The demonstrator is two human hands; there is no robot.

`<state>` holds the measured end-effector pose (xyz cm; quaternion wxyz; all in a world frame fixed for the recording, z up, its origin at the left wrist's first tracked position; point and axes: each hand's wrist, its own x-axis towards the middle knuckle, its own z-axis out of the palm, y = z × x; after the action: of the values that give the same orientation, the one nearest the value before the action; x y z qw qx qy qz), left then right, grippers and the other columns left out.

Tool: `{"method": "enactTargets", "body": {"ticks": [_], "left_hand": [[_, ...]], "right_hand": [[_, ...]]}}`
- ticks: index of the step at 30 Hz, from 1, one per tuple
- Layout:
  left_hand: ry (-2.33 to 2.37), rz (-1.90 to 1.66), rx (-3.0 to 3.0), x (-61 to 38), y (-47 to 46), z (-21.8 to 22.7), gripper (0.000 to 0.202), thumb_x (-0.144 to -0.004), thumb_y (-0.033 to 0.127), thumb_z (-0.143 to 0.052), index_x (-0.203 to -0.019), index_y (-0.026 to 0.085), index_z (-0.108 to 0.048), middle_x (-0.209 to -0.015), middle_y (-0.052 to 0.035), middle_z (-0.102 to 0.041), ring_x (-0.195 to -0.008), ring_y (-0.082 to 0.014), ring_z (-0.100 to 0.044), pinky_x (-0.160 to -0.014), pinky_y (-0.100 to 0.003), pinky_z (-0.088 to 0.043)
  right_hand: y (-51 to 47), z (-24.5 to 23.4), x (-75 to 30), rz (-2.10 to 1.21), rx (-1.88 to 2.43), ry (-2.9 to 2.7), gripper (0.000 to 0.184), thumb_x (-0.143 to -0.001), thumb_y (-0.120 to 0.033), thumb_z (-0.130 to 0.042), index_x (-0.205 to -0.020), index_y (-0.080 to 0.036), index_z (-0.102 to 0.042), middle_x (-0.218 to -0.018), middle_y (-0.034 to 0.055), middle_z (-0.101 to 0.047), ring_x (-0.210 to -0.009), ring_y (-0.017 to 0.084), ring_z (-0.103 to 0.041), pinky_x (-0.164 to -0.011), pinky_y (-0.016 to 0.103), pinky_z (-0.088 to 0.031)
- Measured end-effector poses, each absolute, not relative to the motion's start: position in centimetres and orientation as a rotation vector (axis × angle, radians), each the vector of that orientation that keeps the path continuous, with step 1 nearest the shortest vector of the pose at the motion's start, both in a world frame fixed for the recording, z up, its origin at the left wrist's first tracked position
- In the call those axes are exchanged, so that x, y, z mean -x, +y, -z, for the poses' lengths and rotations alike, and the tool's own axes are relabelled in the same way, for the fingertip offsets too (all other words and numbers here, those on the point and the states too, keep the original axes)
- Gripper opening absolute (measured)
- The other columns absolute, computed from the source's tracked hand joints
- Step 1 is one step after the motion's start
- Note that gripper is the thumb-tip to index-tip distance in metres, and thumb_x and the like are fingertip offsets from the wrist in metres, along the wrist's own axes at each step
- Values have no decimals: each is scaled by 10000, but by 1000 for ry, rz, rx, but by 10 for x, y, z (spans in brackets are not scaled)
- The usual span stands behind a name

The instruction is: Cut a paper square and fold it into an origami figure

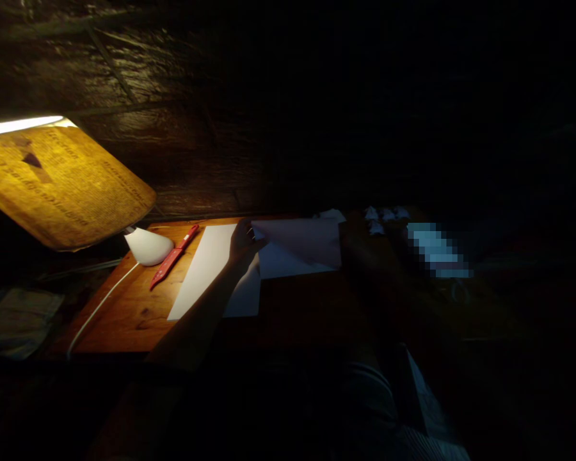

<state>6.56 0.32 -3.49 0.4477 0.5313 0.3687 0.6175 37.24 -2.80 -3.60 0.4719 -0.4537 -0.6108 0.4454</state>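
My left hand (243, 246) is closed on the left corner of a sheet of paper (300, 246), thumb and fingers pinching it near the back of the table. One side of this sheet is folded or curled over in a slanting line. Beneath my left wrist lies a second, brightly lit white sheet (199, 282), flat on the wood. My right hand (358, 253) is in deep shadow by the sheet's right edge; its fingers cannot be made out. A red knife-shaped object (173, 257), perhaps a sheathed knife, rests left of the white sheet.
A desk lamp with a printed shade (62, 186) and white base (148, 246) stands at the left of the wooden table (115, 326), its cord (98, 307) running over the front edge. Crumpled white pieces (384, 216) lie at the back right, near a pixelated bright patch (436, 250).
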Motion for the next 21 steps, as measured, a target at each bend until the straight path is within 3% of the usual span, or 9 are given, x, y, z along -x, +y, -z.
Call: {"method": "enactTargets", "body": {"ticks": [3,7,11,13,17,21], "left_hand": [[886,-1547,-1322,-65,2,34,734,-520,226,-938,-1148,250,-559,-1086,-39,-655,-1046,-217,-656,-863,-316,-543],[879,-1407,-1255,-66,0,36,746,-586,293,-926,-1236,239,-564,-1009,-50,-701,-922,-220,-697,-800,-338,-568],[942,-1197,-1215,-71,-3,40,512,-650,419,-899,-1020,141,-678,-846,-74,-742,-742,-213,-708,-709,-343,-577],[959,-1185,-1252,-73,-5,41,470,-632,409,-914,-942,123,-707,-843,-87,-762,-763,-228,-723,-743,-359,-584],[954,-1310,-1290,-74,-6,35,466,-601,332,-932,-966,124,-729,-945,-100,-790,-865,-249,-746,-863,-415,-589],[965,-1396,-1310,-73,-5,29,444,-589,288,-929,-946,120,-727,-959,-105,-788,-865,-239,-745,-878,-426,-591]], "right_hand": [[-31,32,-373,-1182,1105,-1518,417,-666,-561,-829,-852,-202,-726,-921,80,-753,-873,264,-696,-791,408,-573],[-31,28,-372,-1102,1154,-1421,403,-623,-516,-857,-836,-200,-727,-933,71,-761,-869,255,-676,-780,390,-559],[-27,30,-375,-1075,1154,-1339,380,-643,-492,-836,-864,-200,-735,-911,59,-758,-846,241,-663,-765,379,-547],[-27,32,-375,-1077,1158,-1339,364,-648,-481,-828,-861,-203,-731,-888,53,-752,-817,231,-653,-731,363,-543],[-27,32,-374,-1059,1169,-1379,346,-661,-488,-807,-845,-208,-722,-878,59,-746,-840,242,-654,-732,367,-545],[-27,29,-371,-1016,1206,-1412,350,-661,-500,-799,-807,-197,-705,-860,65,-733,-823,242,-647,-721,367,-535]]}}
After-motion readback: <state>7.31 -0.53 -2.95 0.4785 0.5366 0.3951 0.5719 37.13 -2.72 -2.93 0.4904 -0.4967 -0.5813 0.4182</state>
